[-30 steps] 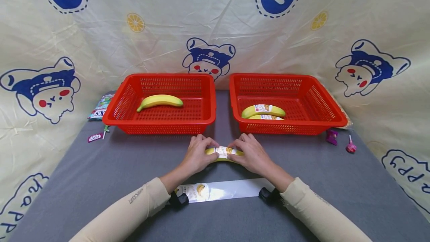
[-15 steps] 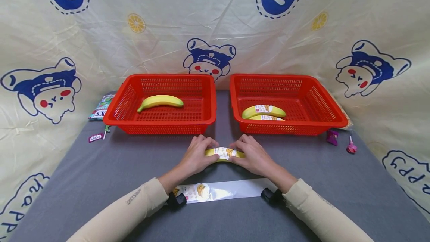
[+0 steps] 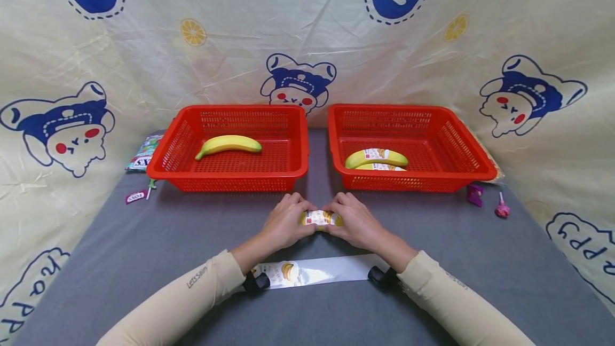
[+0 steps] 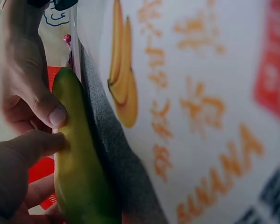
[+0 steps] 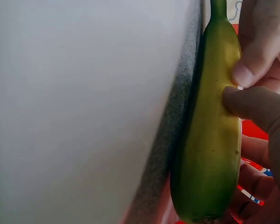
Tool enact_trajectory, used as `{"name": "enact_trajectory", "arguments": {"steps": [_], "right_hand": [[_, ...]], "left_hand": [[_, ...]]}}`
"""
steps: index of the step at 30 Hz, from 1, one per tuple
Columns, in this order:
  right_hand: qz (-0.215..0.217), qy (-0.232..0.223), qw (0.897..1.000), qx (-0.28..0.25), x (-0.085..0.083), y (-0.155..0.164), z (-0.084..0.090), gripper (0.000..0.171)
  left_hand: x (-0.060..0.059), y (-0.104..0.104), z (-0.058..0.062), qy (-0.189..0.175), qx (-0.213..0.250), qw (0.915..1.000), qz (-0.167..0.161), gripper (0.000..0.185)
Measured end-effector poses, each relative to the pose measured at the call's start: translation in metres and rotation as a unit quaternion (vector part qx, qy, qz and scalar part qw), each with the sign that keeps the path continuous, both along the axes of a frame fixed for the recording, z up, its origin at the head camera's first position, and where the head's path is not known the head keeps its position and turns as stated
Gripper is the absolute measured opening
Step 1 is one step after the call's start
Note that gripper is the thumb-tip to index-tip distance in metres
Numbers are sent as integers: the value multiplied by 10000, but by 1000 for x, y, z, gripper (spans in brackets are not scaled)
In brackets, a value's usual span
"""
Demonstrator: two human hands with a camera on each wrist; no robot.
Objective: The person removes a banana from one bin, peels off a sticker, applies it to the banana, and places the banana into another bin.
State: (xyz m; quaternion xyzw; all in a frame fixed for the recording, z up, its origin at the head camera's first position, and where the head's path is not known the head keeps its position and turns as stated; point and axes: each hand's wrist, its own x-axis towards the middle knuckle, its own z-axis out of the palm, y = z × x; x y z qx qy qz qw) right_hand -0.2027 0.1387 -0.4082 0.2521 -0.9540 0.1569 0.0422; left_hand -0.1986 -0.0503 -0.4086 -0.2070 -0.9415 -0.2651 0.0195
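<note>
Both hands grip a yellow banana with greenish ends (image 5: pixel 207 130) in front of the two baskets. Across its far side, a white printed label (image 3: pixel 319 218) shows in the head view. My left hand (image 3: pixel 286 222) holds one half and my right hand (image 3: pixel 356 220) the other, their thumbs nearly meeting on the near side. Each wrist view shows a thumb pressed into the peel, with fingers around the back. Below the forearms lies a clear-to-white backing strip (image 3: pixel 331 270) with banana-picture labels at its left end. Close up, the strip fills much of the left wrist view.
A red basket (image 3: pixel 230 183) at back left holds one plain banana (image 3: pixel 228 144). The red basket (image 3: pixel 408 181) at back right holds two labelled bananas (image 3: pixel 375 158). A candy bag (image 3: pixel 144 155), wrapped candies (image 3: pixel 474 195) and a lollipop (image 3: pixel 502 210) lie at the sides.
Both hands have slid inward along the banana toward its middle, and the thumbs are now close together. The baskets and strip stay in place.
</note>
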Motion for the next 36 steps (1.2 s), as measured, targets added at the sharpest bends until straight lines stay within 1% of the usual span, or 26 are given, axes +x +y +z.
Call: {"name": "enact_trajectory", "arguments": {"steps": [3,9,14,19,23,27,31,36], "right_hand": [[49,44,10000,38,0,1,-1,39],[48,-143,9999,38,0,4,-3,44],[55,-230,9997,108,0,9,-3,46],[62,-373,9991,215,1,9,-2,50],[107,-394,9990,165,1,7,0,52],[148,-377,9992,56,0,2,2,48],[93,-421,9990,110,-2,-2,4,41],[0,-415,9989,237,-1,-1,3,47]], "left_hand": [[0,0,-1,101,-166,9998,-93,36],[2,-1,-1,11,-235,9997,-54,42],[3,-2,0,7,-201,9998,-76,43],[4,-4,0,-13,-150,9998,-106,47],[6,-6,0,-87,-93,9999,-115,48],[6,-7,0,0,-56,9997,-222,47],[6,-7,0,-3,-36,9997,-233,47],[5,-7,1,-31,-97,9998,-178,46]]}}
